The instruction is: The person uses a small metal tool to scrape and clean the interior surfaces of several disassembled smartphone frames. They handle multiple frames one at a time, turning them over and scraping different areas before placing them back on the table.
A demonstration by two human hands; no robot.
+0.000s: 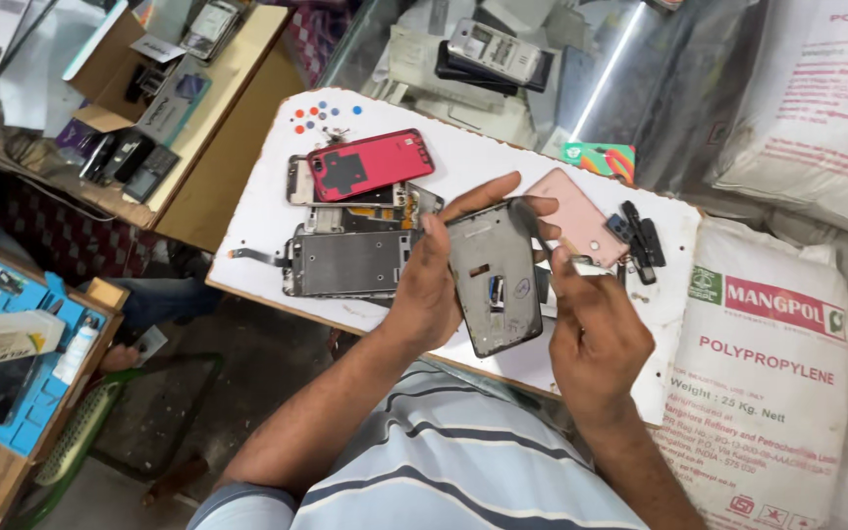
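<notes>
You are gripping a grey phone frame [495, 280] in your left hand [431, 285], fingers curling over its top edge and thumb pressing along its left side, so the hand is closing narrowly around it. You are holding it tilted above the white work board [385, 118]. Your right hand [596, 334] is sitting just beside the frame's right edge, fingers bunching together near it; whether they are pinching anything is too small to tell. Behind the frame a pink back cover [579, 221] is lying on the board, with small black parts [640, 240] next to it. To the left, a red back cover [370, 163] is resting over another grey frame [345, 263]. A white printed sack [763, 373] is crowding the board's right side.
</notes>
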